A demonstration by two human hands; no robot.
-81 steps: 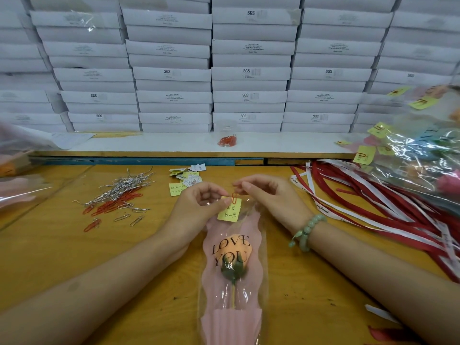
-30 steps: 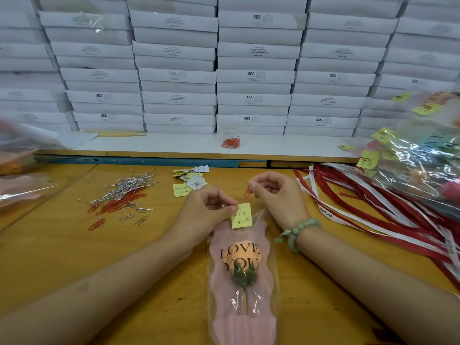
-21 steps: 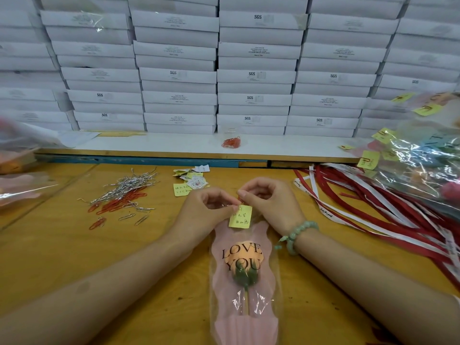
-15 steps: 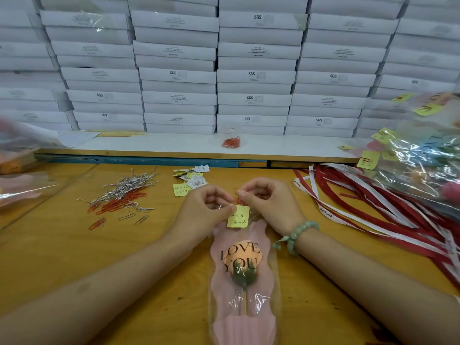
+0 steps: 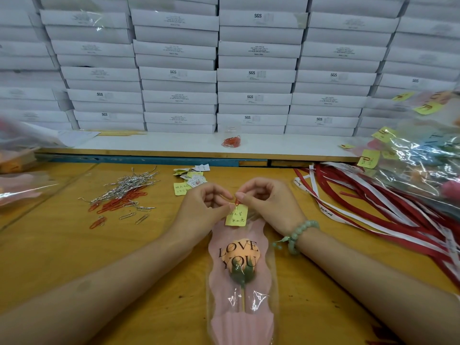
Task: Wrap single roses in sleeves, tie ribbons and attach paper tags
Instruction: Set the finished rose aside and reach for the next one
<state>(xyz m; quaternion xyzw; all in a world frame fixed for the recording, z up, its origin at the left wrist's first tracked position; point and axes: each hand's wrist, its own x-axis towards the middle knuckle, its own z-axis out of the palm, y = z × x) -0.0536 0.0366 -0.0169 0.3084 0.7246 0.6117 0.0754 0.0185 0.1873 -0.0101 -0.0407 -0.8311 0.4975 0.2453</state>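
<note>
My left hand (image 5: 206, 207) is pinching the yellow tag (image 5: 237, 215) at the sleeve's (image 5: 261, 236) top edge, and my right hand (image 5: 267, 202) is gripping a red paper clip (image 5: 237, 201) on it. The rose (image 5: 240, 256) is lying sleeved on the table (image 5: 74, 257) between my forearms, ribbons (image 5: 373, 210) sprawling to the right.

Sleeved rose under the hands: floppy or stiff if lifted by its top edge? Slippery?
Probably floppy: the sleeve is thin crinkled film, so the top would likely fold. Likely slippery too, given its glossy glare. The rose looks small and light, so a push may slide everything.
</note>
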